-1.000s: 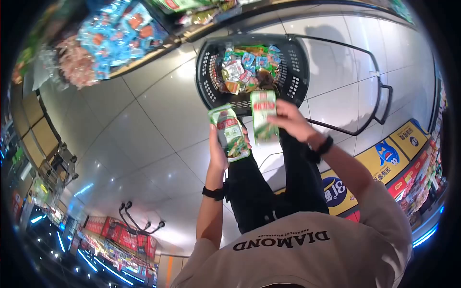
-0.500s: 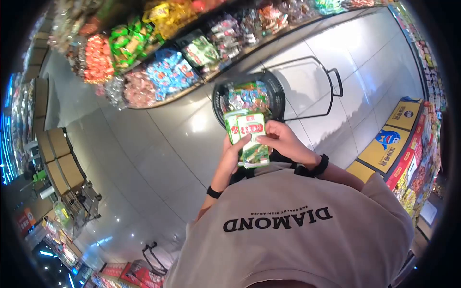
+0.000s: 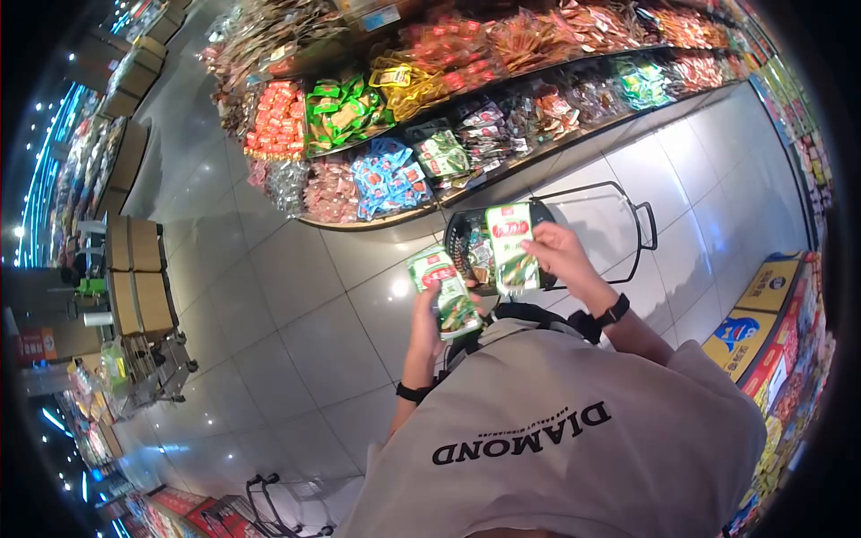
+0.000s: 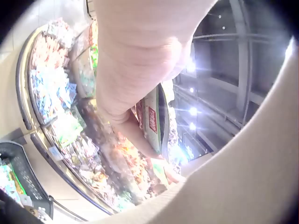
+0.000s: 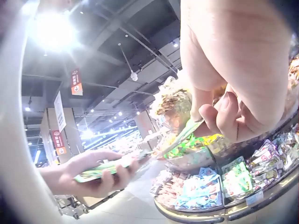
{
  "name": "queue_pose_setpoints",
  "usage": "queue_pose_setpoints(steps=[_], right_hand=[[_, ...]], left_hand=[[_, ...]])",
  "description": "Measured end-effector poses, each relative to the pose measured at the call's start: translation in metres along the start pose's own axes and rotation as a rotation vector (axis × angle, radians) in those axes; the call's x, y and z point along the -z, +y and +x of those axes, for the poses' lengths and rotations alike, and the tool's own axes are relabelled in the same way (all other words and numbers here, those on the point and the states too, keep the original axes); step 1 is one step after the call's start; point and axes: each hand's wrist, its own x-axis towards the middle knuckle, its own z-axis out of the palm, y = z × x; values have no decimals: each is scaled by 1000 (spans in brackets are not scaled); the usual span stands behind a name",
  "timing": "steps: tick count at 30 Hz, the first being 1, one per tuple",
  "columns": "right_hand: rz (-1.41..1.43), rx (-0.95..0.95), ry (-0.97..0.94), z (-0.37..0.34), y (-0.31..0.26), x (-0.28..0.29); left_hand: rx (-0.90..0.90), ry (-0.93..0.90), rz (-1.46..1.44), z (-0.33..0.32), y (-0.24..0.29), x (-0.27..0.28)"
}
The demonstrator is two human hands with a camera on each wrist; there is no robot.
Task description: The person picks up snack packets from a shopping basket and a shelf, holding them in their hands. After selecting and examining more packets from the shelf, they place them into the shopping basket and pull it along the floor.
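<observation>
My left hand (image 3: pixel 425 321) holds a green-and-white snack packet (image 3: pixel 456 309) with a red label, its thumb lying over the front. In the left wrist view the edge of that packet (image 4: pixel 152 120) shows between thumb and fingers. A similar green-and-white packet (image 3: pixel 511 242) hangs to the right, pinched at its side edge by my right hand (image 3: pixel 563 255). The right wrist view shows the right thumb and fingers (image 5: pixel 226 112) pinching its edge, the left hand (image 5: pixel 100 172) lower down. Both packets overlap the black shopping basket (image 3: pixel 543 215) in the head view.
Small colourful packs lie inside the basket, whose long handle (image 3: pixel 647 226) stretches right over the tiled floor (image 3: pixel 296 345). Beyond it curves a tiered shelf of loose packaged snacks (image 3: pixel 386 179). Yellow cartons (image 3: pixel 731 345) line the right side; a trolley (image 3: pixel 152 359) stands at the left.
The two packets came together, overlapping, half a second ago, and are now apart again, the right one moved rightward. The head view has tilted up, showing more of the shelf.
</observation>
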Motion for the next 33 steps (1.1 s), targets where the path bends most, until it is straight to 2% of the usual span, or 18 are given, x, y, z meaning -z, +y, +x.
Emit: queue_pose_setpoints(steps=[3, 5, 6, 7, 9, 11, 12, 16, 17, 19, 23, 29, 33], right_hand=[[-127, 183, 90, 46, -5, 21], [-281, 431, 93, 110, 24, 45], [-527, 480, 153, 131, 18, 46], [-773, 527, 210, 151, 14, 44], [-832, 597, 203, 205, 29, 39], [-937, 744, 192, 245, 37, 24], [-965, 742, 129, 268, 43, 18], [-1144, 700, 74, 325, 63, -25], [-1169, 619, 46, 337, 71, -33], [-1396, 597, 50, 359, 87, -47], [-1554, 443, 26, 388, 117, -62], [-1538, 344, 69, 415, 143, -76], [-1495, 399, 97, 430, 160, -74]], left_hand=[[-137, 89, 37, -11, 9, 10], [-226, 236, 38, -21, 9, 10], [-265, 245, 50, -25, 7, 17], [-281, 270, 55, -31, 10, 15], [-281, 316, 14, -38, 8, 25], [-278, 354, 6, -40, 10, 33], [-277, 381, -3, -41, 11, 38], [-210, 404, -54, -33, 33, 60], [-195, 403, -58, -27, 41, 68], [-151, 370, -31, -18, 58, 84], [-119, 347, -100, 2, 98, 107], [-11, 307, -171, 27, 140, 143], [31, 169, -172, 48, 172, 148]])
